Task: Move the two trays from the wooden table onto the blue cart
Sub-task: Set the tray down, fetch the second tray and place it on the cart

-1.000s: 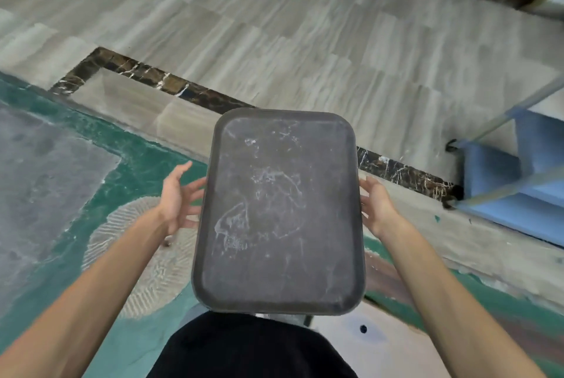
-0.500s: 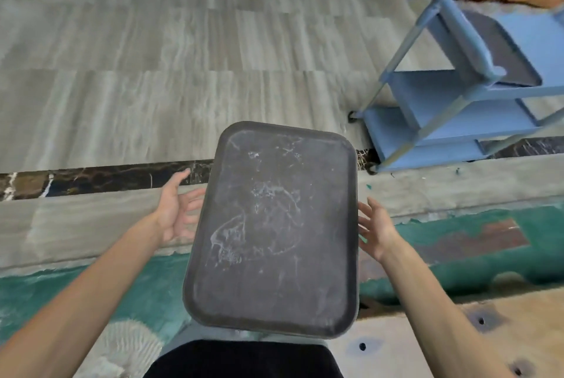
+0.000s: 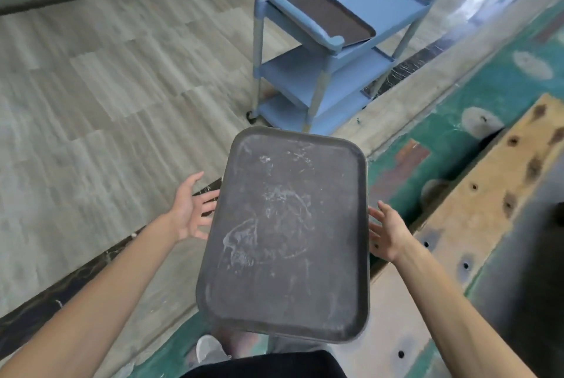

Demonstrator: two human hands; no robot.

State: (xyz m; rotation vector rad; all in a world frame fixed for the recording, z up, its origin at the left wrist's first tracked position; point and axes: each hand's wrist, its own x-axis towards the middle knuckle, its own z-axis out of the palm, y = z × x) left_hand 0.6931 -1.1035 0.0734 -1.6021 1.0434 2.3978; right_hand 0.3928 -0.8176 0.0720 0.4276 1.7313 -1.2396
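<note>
A dark grey, scratched tray [image 3: 287, 234] is held level in front of my body, long side pointing away. My left hand [image 3: 190, 212] grips its left edge with fingers under the rim. On the opposite edge, my right hand [image 3: 386, 234] holds it the same way. Ahead and slightly right stands the blue cart [image 3: 393, 2] with three shelves. A second dark tray [image 3: 328, 15] lies on the left part of its top shelf.
A wooden table [image 3: 488, 194] with knots and drilled holes runs along the right. Grey tiled floor [image 3: 106, 87] stretches left of the cart, with a dark marble strip and green patterned flooring below me. Orange cloth hangs at the back.
The view has swung right and the cart has come nearer and more central, its top shelf with the other tray in full sight. The held tray stays in both hands.
</note>
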